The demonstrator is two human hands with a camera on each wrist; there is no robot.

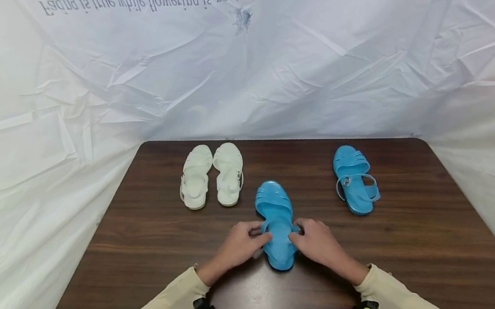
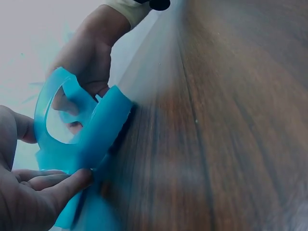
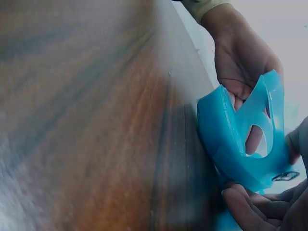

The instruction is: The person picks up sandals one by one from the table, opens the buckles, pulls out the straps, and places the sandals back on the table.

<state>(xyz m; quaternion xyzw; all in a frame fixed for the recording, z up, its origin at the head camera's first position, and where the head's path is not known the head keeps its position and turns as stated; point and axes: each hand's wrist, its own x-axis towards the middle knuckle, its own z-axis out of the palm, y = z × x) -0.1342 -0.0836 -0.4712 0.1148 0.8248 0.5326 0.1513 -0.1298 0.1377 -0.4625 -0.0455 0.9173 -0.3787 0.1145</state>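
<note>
A blue sandal lies toe-away near the table's middle, between both hands. My left hand grips its left side, thumb over the inside edge and fingers along the strap. On the opposite side my right hand pinches the sandal near the buckle, its thumb also inside. The left wrist view shows the sandal's heel and looped strap between the two hands. In the right wrist view, a metal buckle sits beside my right fingers, and the heel faces the camera. Fingers under the sandal are partly hidden.
A second blue sandal lies to the right, its strap raised. Two white sandals, one on the left and one on the right, lie side by side at the back left. White sheeting surrounds the brown wooden table.
</note>
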